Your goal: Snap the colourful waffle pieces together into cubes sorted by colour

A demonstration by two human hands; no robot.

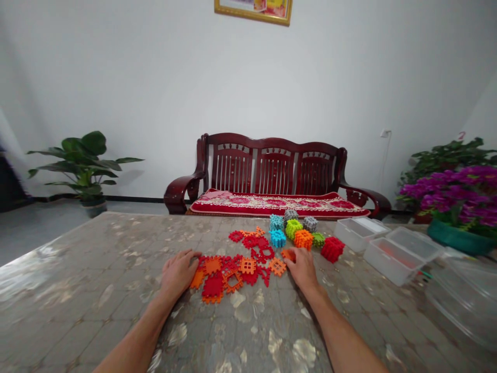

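Note:
A loose spread of flat red and orange interlocking plastic tiles [213, 265] lies on the table, some overlapping. My left hand [179, 271] rests at the left edge of this spread, palm down. Its fingers are stretched out toward the nearest tiles, and I see nothing gripped in it. My right hand [303, 267] is at the spread's right side, fingers curled against an orange tile [287, 254] that is partly covered by them. Just left of it lies another orange tile [277, 267]. Beyond the right hand stand stacked blocks of tiles: orange [303, 239], blue [278, 238] and red [333, 249].
Clear plastic boxes [392, 261] stand on the right, one with something orange inside. A clear lid-like container [466, 300] and a pot of purple flowers [462, 235] are farther right. Behind the patterned tablecloth [116, 290] is a wooden bench [272, 168].

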